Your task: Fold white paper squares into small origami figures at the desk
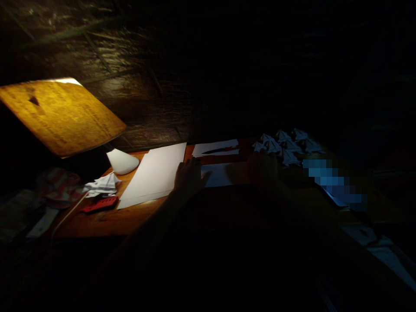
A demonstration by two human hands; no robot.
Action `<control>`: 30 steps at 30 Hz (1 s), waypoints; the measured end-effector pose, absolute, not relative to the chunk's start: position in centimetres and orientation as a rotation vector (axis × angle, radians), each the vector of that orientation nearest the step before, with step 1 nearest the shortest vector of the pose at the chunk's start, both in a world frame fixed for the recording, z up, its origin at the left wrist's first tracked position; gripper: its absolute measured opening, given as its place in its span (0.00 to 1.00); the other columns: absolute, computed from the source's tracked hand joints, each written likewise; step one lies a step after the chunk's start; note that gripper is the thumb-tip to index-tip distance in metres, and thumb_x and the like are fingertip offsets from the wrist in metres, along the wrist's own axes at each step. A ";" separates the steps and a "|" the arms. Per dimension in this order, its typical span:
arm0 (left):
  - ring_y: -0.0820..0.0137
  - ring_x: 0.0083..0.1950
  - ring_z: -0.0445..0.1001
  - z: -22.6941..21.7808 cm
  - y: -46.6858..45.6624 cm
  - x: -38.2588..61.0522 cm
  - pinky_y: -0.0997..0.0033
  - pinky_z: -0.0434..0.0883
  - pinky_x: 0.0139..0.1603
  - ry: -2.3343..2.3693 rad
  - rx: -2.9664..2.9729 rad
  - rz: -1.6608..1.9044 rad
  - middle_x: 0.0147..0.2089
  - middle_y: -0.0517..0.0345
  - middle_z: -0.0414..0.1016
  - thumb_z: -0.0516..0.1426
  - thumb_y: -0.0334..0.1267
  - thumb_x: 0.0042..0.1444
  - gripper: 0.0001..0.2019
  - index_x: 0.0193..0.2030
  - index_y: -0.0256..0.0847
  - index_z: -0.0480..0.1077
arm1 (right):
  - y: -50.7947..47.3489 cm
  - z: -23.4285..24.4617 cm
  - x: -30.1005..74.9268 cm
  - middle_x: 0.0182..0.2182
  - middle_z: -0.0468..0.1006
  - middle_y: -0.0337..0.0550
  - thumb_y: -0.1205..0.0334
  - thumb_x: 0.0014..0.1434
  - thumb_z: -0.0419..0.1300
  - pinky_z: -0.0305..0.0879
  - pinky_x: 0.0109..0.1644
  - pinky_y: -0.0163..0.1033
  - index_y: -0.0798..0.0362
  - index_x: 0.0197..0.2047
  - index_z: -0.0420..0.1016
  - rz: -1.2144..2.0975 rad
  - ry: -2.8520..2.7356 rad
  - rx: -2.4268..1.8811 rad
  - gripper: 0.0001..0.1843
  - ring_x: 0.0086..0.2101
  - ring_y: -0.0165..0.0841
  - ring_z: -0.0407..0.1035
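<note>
A small white sheet of paper lies on the wooden table between my two hands. My left hand rests at its left end, thumb spread apart from the fingers and touching the paper. At the right end is my right hand, in deep shadow, so its fingers are hard to make out. Larger white sheets lie in a stack just left of my left hand. Behind the small sheet, a knife with a dark blade and red handle lies on more white paper.
Several folded paper shapes stand at the back right. A lamp with a yellow shade and white base lights the left side. Near it are a crumpled folded paper and a red object. A blurred bright device lies at right.
</note>
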State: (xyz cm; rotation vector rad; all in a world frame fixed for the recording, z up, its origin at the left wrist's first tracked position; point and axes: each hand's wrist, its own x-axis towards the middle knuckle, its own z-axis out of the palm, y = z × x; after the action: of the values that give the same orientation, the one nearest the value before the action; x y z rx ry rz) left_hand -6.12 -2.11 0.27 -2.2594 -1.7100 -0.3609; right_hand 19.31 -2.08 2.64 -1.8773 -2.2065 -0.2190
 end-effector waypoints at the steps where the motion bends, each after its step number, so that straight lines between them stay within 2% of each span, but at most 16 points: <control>1: 0.47 0.55 0.71 0.2 -2.1 -6.2 0.47 0.67 0.55 -1.712 -2.258 -0.351 0.57 0.38 0.71 0.55 0.55 0.64 0.22 0.53 0.37 0.71 | -2.1 2.6 19.3 0.40 0.81 0.67 0.67 0.63 0.52 0.61 0.50 0.57 0.60 0.43 0.84 -0.220 -2.203 -1.877 0.18 0.48 0.54 0.71; 5: 0.44 0.56 0.70 0.0 -1.9 -6.4 0.47 0.67 0.54 -1.727 -2.279 -0.319 0.60 0.34 0.68 0.54 0.55 0.65 0.25 0.58 0.36 0.68 | -2.1 2.5 19.3 0.41 0.81 0.67 0.64 0.64 0.52 0.61 0.51 0.57 0.61 0.42 0.84 -0.228 -2.185 -1.909 0.18 0.47 0.53 0.72; 10: 0.43 0.59 0.68 -0.5 -1.3 -6.9 0.45 0.67 0.56 -1.753 -2.290 -0.335 0.61 0.34 0.66 0.54 0.55 0.65 0.26 0.58 0.36 0.67 | -1.9 2.3 19.6 0.42 0.80 0.67 0.63 0.65 0.52 0.60 0.54 0.57 0.63 0.43 0.82 -0.233 -2.201 -1.886 0.18 0.48 0.52 0.72; 13: 0.45 0.60 0.67 -0.8 -0.7 -7.3 0.45 0.68 0.56 -1.770 -2.328 -0.361 0.60 0.36 0.66 0.56 0.53 0.65 0.23 0.58 0.37 0.67 | -1.4 1.9 20.2 0.48 0.78 0.64 0.59 0.66 0.53 0.61 0.55 0.55 0.62 0.47 0.80 -0.196 -2.256 -1.787 0.18 0.49 0.51 0.72; 17: 0.48 0.59 0.67 -1.2 0.0 -8.0 0.45 0.69 0.57 -1.767 -2.382 -0.455 0.57 0.42 0.67 0.57 0.49 0.64 0.18 0.55 0.42 0.68 | -0.5 1.1 21.0 0.57 0.74 0.58 0.56 0.66 0.56 0.65 0.56 0.48 0.59 0.55 0.74 -0.004 -2.342 -1.568 0.19 0.55 0.46 0.69; 22: 0.50 0.58 0.67 -1.6 0.8 -8.5 0.45 0.68 0.57 -1.789 -2.442 -0.592 0.54 0.45 0.68 0.59 0.45 0.62 0.11 0.47 0.42 0.68 | 0.4 0.2 21.1 0.62 0.69 0.60 0.58 0.66 0.58 0.63 0.60 0.48 0.61 0.64 0.66 0.056 -2.327 -1.416 0.26 0.61 0.45 0.63; 27: 0.52 0.57 0.67 -1.9 1.4 -9.0 0.45 0.67 0.57 -1.761 -2.541 -0.648 0.52 0.49 0.68 0.61 0.42 0.59 0.08 0.42 0.44 0.68 | 1.0 -0.5 21.0 0.62 0.69 0.60 0.61 0.67 0.57 0.61 0.63 0.48 0.62 0.63 0.68 0.074 -2.340 -1.306 0.24 0.62 0.43 0.62; 30: 0.54 0.56 0.67 -2.1 1.7 -9.1 0.47 0.68 0.57 -1.687 -2.590 -0.670 0.51 0.49 0.68 0.61 0.42 0.59 0.08 0.42 0.43 0.68 | 1.4 -1.0 21.0 0.59 0.71 0.59 0.58 0.67 0.59 0.61 0.62 0.45 0.62 0.58 0.72 0.097 -2.393 -1.242 0.21 0.59 0.42 0.65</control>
State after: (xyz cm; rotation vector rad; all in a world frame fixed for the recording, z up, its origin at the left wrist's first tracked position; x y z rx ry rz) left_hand -9.10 1.67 -2.07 -2.5903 -1.6873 -0.6700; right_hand 20.95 1.44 -0.97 -1.2422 -2.3925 0.0967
